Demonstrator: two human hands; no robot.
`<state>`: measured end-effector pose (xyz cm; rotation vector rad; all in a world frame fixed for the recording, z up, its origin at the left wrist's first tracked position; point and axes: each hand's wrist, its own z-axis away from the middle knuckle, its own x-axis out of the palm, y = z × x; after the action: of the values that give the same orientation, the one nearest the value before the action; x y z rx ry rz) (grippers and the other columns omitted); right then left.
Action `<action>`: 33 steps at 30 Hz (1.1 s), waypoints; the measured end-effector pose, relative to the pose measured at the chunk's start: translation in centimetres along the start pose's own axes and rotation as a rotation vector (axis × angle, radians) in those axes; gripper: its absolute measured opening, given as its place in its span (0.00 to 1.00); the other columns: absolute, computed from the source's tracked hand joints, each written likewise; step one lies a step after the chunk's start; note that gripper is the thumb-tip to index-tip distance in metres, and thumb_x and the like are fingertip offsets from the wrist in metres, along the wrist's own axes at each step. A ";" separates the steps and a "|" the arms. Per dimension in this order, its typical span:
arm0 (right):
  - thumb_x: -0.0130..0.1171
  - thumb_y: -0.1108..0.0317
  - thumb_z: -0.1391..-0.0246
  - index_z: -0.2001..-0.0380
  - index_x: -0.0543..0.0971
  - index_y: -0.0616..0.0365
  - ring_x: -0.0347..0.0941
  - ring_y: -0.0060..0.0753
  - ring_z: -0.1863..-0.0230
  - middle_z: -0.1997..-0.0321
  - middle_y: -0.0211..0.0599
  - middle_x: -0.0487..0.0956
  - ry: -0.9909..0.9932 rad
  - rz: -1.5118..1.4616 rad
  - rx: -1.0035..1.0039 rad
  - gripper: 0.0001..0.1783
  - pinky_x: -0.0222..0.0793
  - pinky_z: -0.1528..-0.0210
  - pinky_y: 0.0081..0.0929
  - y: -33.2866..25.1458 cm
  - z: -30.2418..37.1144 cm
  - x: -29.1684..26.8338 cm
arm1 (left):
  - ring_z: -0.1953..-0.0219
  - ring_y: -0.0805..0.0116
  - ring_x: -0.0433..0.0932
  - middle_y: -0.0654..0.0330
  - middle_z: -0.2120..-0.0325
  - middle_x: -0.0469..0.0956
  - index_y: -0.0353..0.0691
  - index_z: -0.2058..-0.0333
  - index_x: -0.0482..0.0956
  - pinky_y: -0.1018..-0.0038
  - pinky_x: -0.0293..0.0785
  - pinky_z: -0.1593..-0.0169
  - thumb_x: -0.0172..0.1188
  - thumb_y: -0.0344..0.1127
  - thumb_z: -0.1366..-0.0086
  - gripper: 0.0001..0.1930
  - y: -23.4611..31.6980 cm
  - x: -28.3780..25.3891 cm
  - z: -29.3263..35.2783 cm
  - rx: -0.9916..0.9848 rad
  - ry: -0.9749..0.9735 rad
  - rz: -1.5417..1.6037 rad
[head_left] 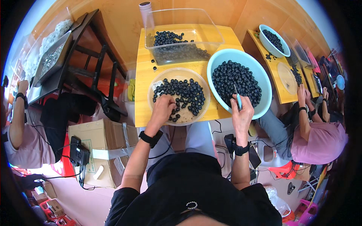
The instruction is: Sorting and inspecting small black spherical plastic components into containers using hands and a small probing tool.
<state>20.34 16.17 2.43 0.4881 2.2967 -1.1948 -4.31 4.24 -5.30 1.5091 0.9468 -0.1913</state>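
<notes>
My left hand (163,109) reaches over the near-left part of a clear round tray (203,106), its fingers curled in among dark blueberry-like balls (186,90). What its fingertips pinch is hidden. My right hand (242,114) is closed around a slim tool with a light-blue handle (239,101) and a thin metal tip. It is over the near edge of a pale turquoise bowl (266,83), heaped with more of the same dark balls (235,77). The tool's tip points into that heap; its exact kind does not show.
Behind the tray, a clear rectangular bin (184,47) holds more balls on the yellow wooden table (142,83). A pink bottle (145,13) stands at the back. Cardboard box (100,150) at left. Co-workers sit on both sides; the right one has a similar bowl (287,49).
</notes>
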 end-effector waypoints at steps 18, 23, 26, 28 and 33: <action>0.57 0.69 0.48 0.64 0.78 0.66 0.69 0.32 0.78 0.74 0.41 0.75 -0.447 -0.389 0.022 0.11 0.62 0.77 0.23 -5.3 2.8 0.9 | 0.65 0.70 0.80 0.50 0.62 0.78 0.33 0.56 0.74 0.81 0.79 0.60 0.54 0.25 0.39 0.12 4.2 -2.8 3.7 -0.400 -0.323 1.818; 0.57 0.70 0.49 0.65 0.78 0.64 0.72 0.37 0.77 0.74 0.44 0.76 -0.436 -0.408 -0.160 0.10 0.65 0.77 0.27 -6.1 3.2 1.9 | 0.65 0.70 0.80 0.50 0.62 0.77 0.34 0.57 0.74 0.81 0.79 0.60 0.55 0.24 0.40 0.11 4.1 -2.7 3.9 -0.364 -0.361 1.867; 0.58 0.69 0.49 0.65 0.78 0.63 0.74 0.40 0.76 0.75 0.43 0.76 -0.491 -0.356 -0.187 0.10 0.66 0.76 0.29 -6.9 3.3 1.6 | 0.66 0.70 0.80 0.52 0.63 0.78 0.34 0.57 0.75 0.81 0.80 0.60 0.56 0.24 0.40 0.11 4.5 -2.6 3.9 -0.386 -0.349 1.875; 0.58 0.69 0.50 0.65 0.78 0.63 0.74 0.42 0.76 0.75 0.43 0.76 -0.561 -0.316 -0.140 0.10 0.67 0.75 0.30 -7.3 3.4 1.4 | 0.65 0.70 0.80 0.53 0.63 0.78 0.34 0.58 0.75 0.81 0.79 0.61 0.56 0.24 0.40 0.10 4.6 -2.4 4.0 -0.397 -0.316 1.865; 0.61 0.69 0.52 0.64 0.79 0.61 0.72 0.41 0.80 0.77 0.41 0.75 -0.500 -0.269 -0.263 0.11 0.66 0.78 0.31 -8.0 3.1 0.8 | 0.64 0.70 0.80 0.55 0.64 0.78 0.34 0.58 0.75 0.80 0.79 0.60 0.56 0.25 0.39 0.10 5.8 -2.2 3.3 -0.339 -0.347 1.799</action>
<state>16.30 9.26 5.65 -0.2044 2.0682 -0.9712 -0.67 1.04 -0.22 1.4132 -0.8006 0.9212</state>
